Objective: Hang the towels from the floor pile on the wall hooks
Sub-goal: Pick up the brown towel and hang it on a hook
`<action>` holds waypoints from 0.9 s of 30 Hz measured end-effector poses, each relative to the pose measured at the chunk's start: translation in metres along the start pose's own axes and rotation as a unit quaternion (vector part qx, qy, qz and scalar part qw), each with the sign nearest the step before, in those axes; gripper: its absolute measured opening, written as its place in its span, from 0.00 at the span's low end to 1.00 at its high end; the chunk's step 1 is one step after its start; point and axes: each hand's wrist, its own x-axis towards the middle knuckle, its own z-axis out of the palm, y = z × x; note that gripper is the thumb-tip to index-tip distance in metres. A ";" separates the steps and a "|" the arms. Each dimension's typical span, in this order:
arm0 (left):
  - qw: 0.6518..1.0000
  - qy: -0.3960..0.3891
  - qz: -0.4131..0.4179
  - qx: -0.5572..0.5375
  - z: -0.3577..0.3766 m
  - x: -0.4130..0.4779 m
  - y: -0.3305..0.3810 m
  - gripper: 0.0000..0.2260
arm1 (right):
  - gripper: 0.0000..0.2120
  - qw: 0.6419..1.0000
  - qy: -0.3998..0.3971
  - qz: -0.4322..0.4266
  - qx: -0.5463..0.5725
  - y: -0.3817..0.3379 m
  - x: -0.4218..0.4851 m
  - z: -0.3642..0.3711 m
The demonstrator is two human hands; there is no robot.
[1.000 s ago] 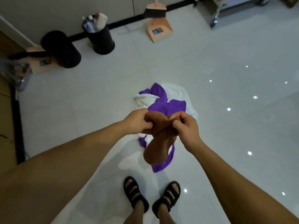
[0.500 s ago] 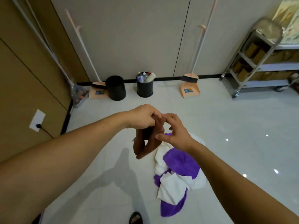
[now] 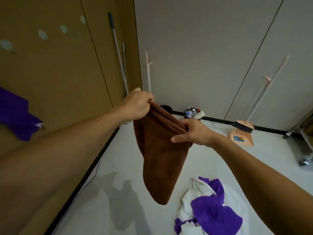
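My left hand (image 3: 137, 106) has its fingers curled round the bunched top edge of the brown towel (image 3: 160, 158), just above the middle of the frame. My right hand (image 3: 194, 133) pinches the same edge a little lower and to the right. The rest of the cloth hangs free below them in a long tapering fold, clear of the floor. That edge is gathered thick, so I judge the main risk is a hook catching only an outer fold and the weight pulling it off once I let go. Releasing one hand too soon would also let the heavy tail swing. At the lower right, the floor pile (image 3: 210, 209) of purple and white towels lies close to where I stand. A step onto it on this glossy floor could slide. On the brown wall at the left edge, a purple towel (image 3: 15, 114) hangs already, and a careless reach could brush it loose. Higher, at the upper left, the pale spots I take for the wall hooks (image 3: 42, 33) are blurred. I cannot tell their shape, so I could misjudge the aim. The bin (image 3: 193, 112) and dustpan (image 3: 240, 133) by the far wall look well out of the way.
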 end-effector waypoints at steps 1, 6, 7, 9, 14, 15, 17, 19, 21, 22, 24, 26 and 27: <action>1.000 0.005 -0.018 -0.006 -0.005 -0.008 -0.003 0.15 | 0.12 0.999 -0.018 0.003 -0.029 -0.007 0.005 -0.002; 0.969 -0.046 -0.108 -0.219 -0.038 -0.053 -0.015 0.14 | 0.08 0.996 0.011 -0.047 0.069 -0.042 0.026 0.002; 0.962 -0.057 -0.126 -0.235 -0.044 -0.063 -0.017 0.14 | 0.13 0.995 0.005 -0.065 0.078 -0.050 0.029 0.006; 0.943 -0.070 -0.161 -0.283 -0.053 -0.083 -0.019 0.11 | 0.18 0.994 0.000 -0.108 0.035 -0.068 0.035 0.014; 0.861 -0.238 -0.224 -0.390 -0.072 -0.119 -0.023 0.26 | 0.19 0.972 0.024 -0.203 -0.112 -0.113 0.047 0.037; 0.866 -0.259 -0.232 -0.360 -0.072 -0.126 -0.021 0.28 | 0.21 0.965 0.023 -0.229 -0.130 -0.122 0.048 0.044; 0.873 -0.241 -0.267 -0.329 -0.069 -0.135 -0.020 0.30 | 0.23 0.954 0.013 -0.262 -0.146 -0.137 0.048 0.056; 0.864 -0.193 -0.293 -0.362 -0.068 -0.146 -0.023 0.26 | 0.24 0.955 0.009 -0.265 -0.135 -0.145 0.052 0.064; 0.826 -0.170 -0.283 -0.457 -0.070 -0.160 -0.030 0.17 | 0.22 0.957 0.030 -0.252 -0.140 -0.145 0.059 0.073; 0.800 -0.159 -0.271 -0.511 -0.072 -0.168 -0.034 0.12 | 0.22 0.955 0.056 -0.237 -0.167 -0.141 0.064 0.078; 0.754 -0.120 -0.255 -0.593 -0.075 -0.183 -0.045 0.09 | 0.29 0.954 0.092 -0.185 -0.217 -0.131 0.070 0.093; 0.732 -0.052 -0.266 -0.625 -0.077 -0.193 -0.056 0.10 | 0.30 0.971 0.092 -0.126 -0.182 -0.120 0.073 0.110; 0.726 -0.014 -0.277 -0.629 -0.077 -0.197 -0.063 0.10 | 0.28 0.981 0.076 -0.096 -0.150 -0.115 0.074 0.119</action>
